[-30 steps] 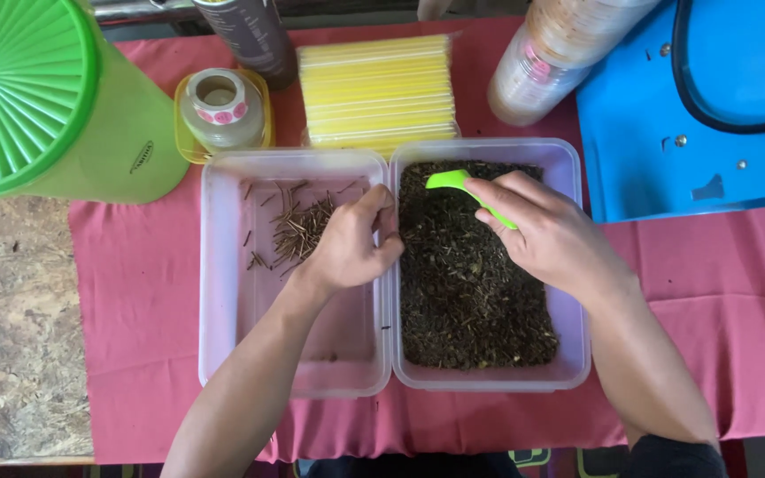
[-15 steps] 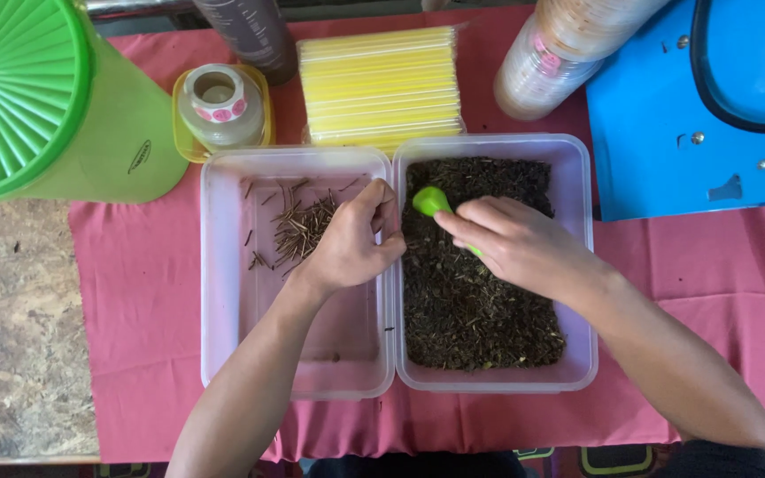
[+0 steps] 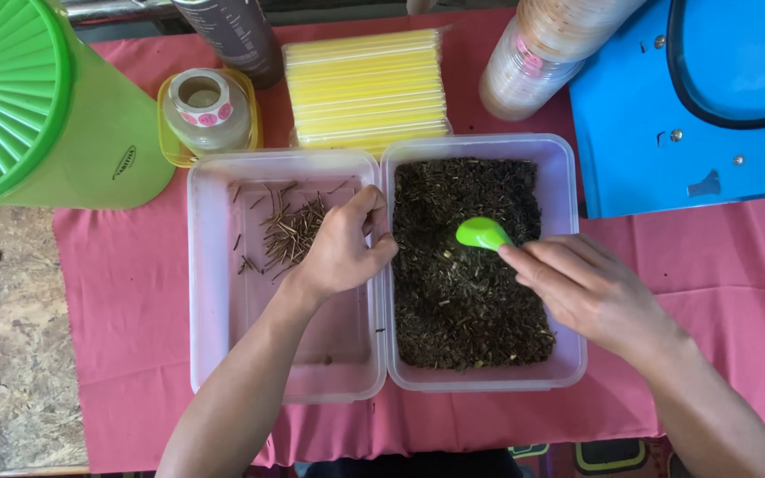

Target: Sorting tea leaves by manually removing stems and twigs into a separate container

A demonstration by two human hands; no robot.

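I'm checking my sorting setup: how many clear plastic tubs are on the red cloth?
2. The left tub holds a few thin twigs, with the left hand over it. The right tub, touching it, is full of dark dried leaves.

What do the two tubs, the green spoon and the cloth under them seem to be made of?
Tubs: translucent plastic, frosted, since the pink cloth shows through. Green spoon in the right hand: glossy moulded plastic, going by its shine. Cloth: probably woven fabric, matte and softly creased.
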